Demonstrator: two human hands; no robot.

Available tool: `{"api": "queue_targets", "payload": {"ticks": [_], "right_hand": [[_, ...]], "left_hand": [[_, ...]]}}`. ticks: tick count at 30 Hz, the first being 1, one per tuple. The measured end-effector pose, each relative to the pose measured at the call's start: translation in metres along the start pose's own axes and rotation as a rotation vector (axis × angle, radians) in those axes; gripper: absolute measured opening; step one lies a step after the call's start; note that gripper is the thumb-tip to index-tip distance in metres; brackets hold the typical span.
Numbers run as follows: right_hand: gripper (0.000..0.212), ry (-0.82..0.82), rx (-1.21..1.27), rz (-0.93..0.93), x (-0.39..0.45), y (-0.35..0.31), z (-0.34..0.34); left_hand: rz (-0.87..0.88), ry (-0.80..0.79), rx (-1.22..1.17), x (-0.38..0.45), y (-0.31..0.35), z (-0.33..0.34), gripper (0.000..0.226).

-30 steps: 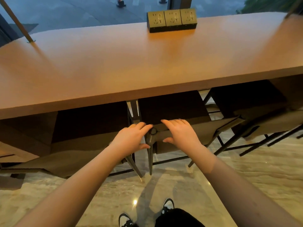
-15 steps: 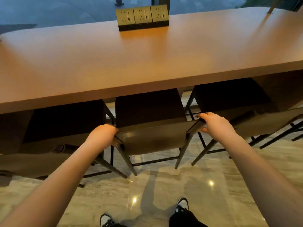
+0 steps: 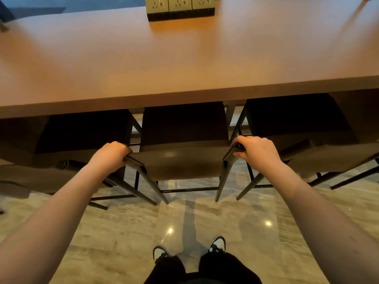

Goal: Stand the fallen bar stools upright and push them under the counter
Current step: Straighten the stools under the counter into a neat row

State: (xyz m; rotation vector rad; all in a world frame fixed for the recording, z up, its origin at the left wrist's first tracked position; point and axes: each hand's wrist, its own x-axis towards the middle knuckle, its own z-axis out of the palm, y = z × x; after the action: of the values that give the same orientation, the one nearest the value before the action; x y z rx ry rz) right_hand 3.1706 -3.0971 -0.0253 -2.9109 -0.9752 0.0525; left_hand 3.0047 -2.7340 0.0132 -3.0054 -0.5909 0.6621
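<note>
Socket block (image 3: 180, 8) nearer top edge; wooden counter (image 3: 184, 58) (glossy stone floor (image 3: 123, 242)).

Head view, looking steeply down, apparently close.

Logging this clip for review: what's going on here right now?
A person stands at a wooden counter, gripping the backrest of the middle bar stool with the left hand and right hand, one at each top corner. The stool is upright, its seat partly under the counter. Two more stools flank it, also tucked in.
</note>
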Motion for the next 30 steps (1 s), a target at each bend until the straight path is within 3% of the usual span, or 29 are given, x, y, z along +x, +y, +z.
{"api": "queue_targets", "payload": {"ticks": [30], "right_hand": [[0.029,0.057,0.027,0.020,-0.018,0.027,0.000]], "left_hand": [[0.048,-0.036,0.071,0.006,0.026,0.009,0.020]]}}
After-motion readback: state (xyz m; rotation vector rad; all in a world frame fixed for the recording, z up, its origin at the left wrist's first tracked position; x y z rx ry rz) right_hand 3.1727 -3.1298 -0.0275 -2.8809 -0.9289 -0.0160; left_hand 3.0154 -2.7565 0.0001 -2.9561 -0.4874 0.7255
